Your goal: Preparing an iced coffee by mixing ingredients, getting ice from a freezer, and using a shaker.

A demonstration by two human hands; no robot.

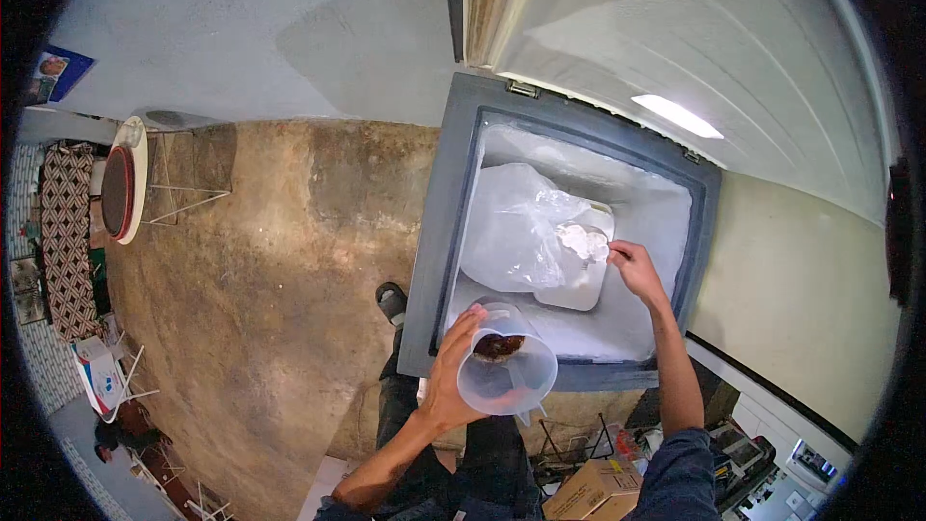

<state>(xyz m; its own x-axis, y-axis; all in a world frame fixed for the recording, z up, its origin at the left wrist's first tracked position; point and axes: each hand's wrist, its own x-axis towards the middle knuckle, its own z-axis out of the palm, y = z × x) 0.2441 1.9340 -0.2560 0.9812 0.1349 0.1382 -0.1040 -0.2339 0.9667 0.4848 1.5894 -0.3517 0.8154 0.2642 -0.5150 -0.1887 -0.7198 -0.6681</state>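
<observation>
My left hand (452, 383) grips a translucent plastic jug (532, 369) tilted in front of the freezer's near edge. Dark brown liquid (498, 347) sits in its lower part. Inside the open chest freezer (427, 260), my right hand (636, 271) pinches a thin dark handle (621, 254); its far end is hard to make out. That hand is beside several white lumps (581, 240), perhaps ice, on a pale plastic container (579, 289). A clear plastic bag (506, 231) with whitish contents lies against the container and partly covers it.
The raised freezer lid (651, 36) stands behind. A cardboard box (597, 490) and wire frames are near my legs, right of centre. At far left are a round-topped stool (119, 192), a folding table (101, 376) and a person (126, 438). My sandalled foot (391, 300) is beside the freezer.
</observation>
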